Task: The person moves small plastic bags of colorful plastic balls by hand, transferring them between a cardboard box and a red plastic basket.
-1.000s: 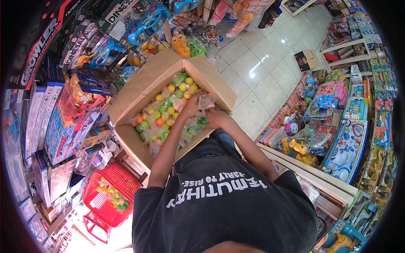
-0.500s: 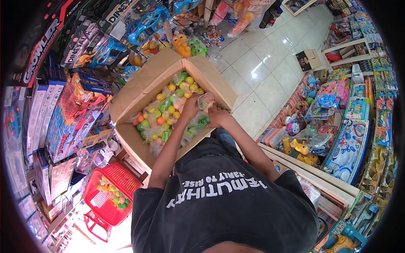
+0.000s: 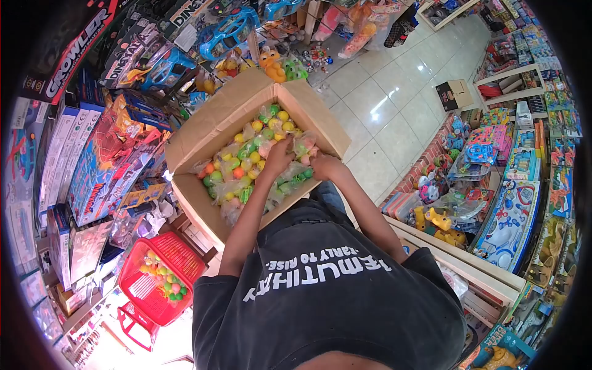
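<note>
Here, 2 hands point(image 3: 279, 160) point(image 3: 327, 167) at plastic point(image 3: 303, 145), boxed balls point(image 3: 238, 172)

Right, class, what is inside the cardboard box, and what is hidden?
Inside the cardboard box, yellow, green and orange balls show among clear plastic. The left hand and right hand block part; anything beneath is covered.

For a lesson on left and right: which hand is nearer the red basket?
Left: the left hand is over the balls, right of the red basket; the right hand is farther right, near the edge of the cardboard box.
</note>
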A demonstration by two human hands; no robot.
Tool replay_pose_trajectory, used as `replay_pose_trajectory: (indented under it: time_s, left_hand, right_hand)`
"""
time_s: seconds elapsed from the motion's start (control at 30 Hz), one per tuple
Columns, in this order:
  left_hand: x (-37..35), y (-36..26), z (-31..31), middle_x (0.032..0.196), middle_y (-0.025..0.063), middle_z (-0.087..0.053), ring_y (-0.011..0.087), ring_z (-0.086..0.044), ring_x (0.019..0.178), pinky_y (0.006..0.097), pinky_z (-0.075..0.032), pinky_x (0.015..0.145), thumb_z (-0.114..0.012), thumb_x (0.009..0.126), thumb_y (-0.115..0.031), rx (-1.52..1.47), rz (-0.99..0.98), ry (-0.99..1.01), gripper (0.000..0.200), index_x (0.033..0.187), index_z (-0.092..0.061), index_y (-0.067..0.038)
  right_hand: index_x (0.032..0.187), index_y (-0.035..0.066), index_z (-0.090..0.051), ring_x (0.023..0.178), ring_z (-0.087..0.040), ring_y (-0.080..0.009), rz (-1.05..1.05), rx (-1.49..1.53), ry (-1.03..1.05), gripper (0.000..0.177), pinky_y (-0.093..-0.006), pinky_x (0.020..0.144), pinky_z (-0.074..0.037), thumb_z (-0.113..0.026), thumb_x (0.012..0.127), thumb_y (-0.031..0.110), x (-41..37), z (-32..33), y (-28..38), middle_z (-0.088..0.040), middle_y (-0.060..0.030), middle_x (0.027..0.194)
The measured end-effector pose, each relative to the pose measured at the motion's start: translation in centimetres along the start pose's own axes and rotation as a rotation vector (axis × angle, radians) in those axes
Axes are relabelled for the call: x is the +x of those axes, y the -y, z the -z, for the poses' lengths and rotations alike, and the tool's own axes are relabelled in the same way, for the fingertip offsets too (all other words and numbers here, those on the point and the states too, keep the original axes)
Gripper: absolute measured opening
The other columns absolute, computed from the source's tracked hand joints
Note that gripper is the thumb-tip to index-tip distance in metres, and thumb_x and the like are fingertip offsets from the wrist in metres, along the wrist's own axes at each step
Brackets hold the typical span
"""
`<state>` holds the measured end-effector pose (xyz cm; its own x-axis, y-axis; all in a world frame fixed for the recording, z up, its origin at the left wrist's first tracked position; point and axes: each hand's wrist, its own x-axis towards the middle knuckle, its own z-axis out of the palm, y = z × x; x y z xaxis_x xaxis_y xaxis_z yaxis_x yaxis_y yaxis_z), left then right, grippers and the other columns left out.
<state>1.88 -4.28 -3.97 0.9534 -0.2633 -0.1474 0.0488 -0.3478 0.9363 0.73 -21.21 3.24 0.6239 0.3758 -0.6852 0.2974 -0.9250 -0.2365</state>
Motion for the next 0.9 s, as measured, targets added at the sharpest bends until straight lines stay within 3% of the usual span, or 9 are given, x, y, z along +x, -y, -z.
replay_pose_trajectory:
  time_s: [0.23, 0.4, 0.5, 0.6, 0.67, 0.73, 0.8, 0.83, 0.9]
  left_hand:
    - [-0.7, -2.4, 0.6, 0.098, 0.0224, -0.061, 0.0282, -0.061, 0.091, 0.0353, -0.048, 0.078, -0.055, 0.075, -0.004, 0.068, 0.103, 0.126, 0.042, 0.117, -0.05, 0.002]
    - [-1.6, -1.7, 1.0, 0.116, 0.0183, -0.055, 0.0242, -0.054, 0.108, 0.0313, -0.042, 0.091, -0.047, 0.082, 0.0, -0.301, 0.071, 0.127, 0.042, 0.124, -0.044, 0.001]
    - [-2.3, -1.8, 1.6, 0.122, 0.0167, -0.051, 0.0241, -0.049, 0.114, 0.0299, -0.038, 0.094, -0.046, 0.083, -0.001, -0.265, 0.054, 0.08, 0.044, 0.127, -0.041, 0.0]
    - [-3.5, -1.4, 1.7, 0.123, 0.0114, -0.051, 0.0216, -0.047, 0.116, 0.0294, -0.037, 0.095, -0.046, 0.086, -0.002, -0.197, 0.05, 0.02, 0.043, 0.129, -0.041, -0.003]
    - [-5.0, -2.5, 2.2, 0.12, 0.0108, -0.052, 0.0204, -0.049, 0.113, 0.0283, -0.039, 0.091, -0.046, 0.087, -0.006, -0.224, 0.06, -0.021, 0.039, 0.126, -0.044, -0.003]
    - [-7.1, -5.1, 3.1, 0.118, 0.0102, -0.054, 0.0193, -0.051, 0.11, 0.0273, -0.041, 0.088, -0.045, 0.088, -0.01, -0.254, 0.069, -0.066, 0.036, 0.124, -0.046, -0.003]
    - [-9.4, -7.9, 4.4, 0.104, 0.0091, -0.06, 0.0171, -0.058, 0.098, 0.0261, -0.047, 0.076, -0.046, 0.091, -0.02, -0.411, 0.206, -0.009, 0.029, 0.109, -0.055, 0.001]
    - [-10.6, -7.7, 4.6, 0.104, 0.0091, -0.06, 0.0171, -0.058, 0.098, 0.0261, -0.047, 0.076, -0.046, 0.091, -0.02, -0.406, 0.198, -0.023, 0.029, 0.109, -0.055, 0.001]
    - [-12.9, -7.2, 4.8, 0.094, 0.0068, -0.062, 0.0146, -0.06, 0.087, 0.0242, -0.047, 0.067, -0.044, 0.093, -0.028, -0.66, 0.322, 0.19, 0.034, 0.1, -0.059, 0.001]
  right_hand:
    - [0.111, -0.003, -0.054, 0.099, -0.057, -0.0352, 0.022, -0.081, 0.116, 0.041, -0.038, 0.082, -0.047, -0.053, 0.071, 0.008, 0.8, 0.2, -0.1, -0.049, -0.0274, 0.117]
    - [0.109, -0.003, -0.055, 0.096, -0.058, -0.033, 0.086, 0.051, 0.052, 0.039, -0.0382, 0.08, -0.047, -0.051, 0.071, 0.004, -1.2, 3.0, 0.0, -0.058, -0.023, 0.106]
    - [0.109, -0.003, -0.055, 0.094, -0.058, -0.0334, -0.027, 0.263, -0.115, 0.037, -0.0376, 0.08, -0.047, -0.051, 0.073, 0.003, -1.7, 2.4, -1.1, -0.06, -0.0211, 0.102]
    - [0.107, -0.002, -0.055, 0.092, -0.06, -0.0308, 0.087, 0.444, -0.311, 0.033, -0.0359, 0.079, -0.047, -0.051, 0.075, 0.004, -5.2, 4.1, -1.8, -0.062, -0.0186, 0.099]
    - [0.105, -0.002, -0.055, 0.085, -0.061, -0.0242, 0.231, 0.697, -0.452, 0.029, -0.0317, 0.075, -0.048, -0.052, 0.077, 0.006, -7.5, 4.4, -2.2, -0.063, -0.0136, 0.09]
    - [0.104, -0.001, -0.055, 0.083, -0.06, -0.0205, 0.237, 0.709, -0.385, 0.028, -0.0296, 0.075, -0.047, -0.053, 0.078, 0.006, -8.5, 4.2, -3.4, -0.063, -0.0106, 0.087]
    - [0.104, -0.001, -0.056, 0.08, -0.06, -0.0169, 0.254, 0.715, -0.32, 0.027, -0.0275, 0.074, -0.047, -0.054, 0.078, 0.006, -8.9, 3.0, -5.4, -0.062, -0.0076, 0.085]
    - [0.101, 0.002, -0.058, 0.08, -0.06, -0.0158, 0.306, 0.814, -0.2, 0.024, -0.028, 0.072, -0.048, -0.055, 0.079, 0.011, -8.1, 0.9, -7.0, -0.063, -0.0075, 0.086]
    - [0.098, 0.004, -0.06, 0.079, -0.06, -0.0146, 0.378, 0.898, -0.076, 0.023, -0.0285, 0.07, -0.048, -0.055, 0.079, 0.016, -6.9, -1.6, -8.4, -0.064, -0.0074, 0.087]
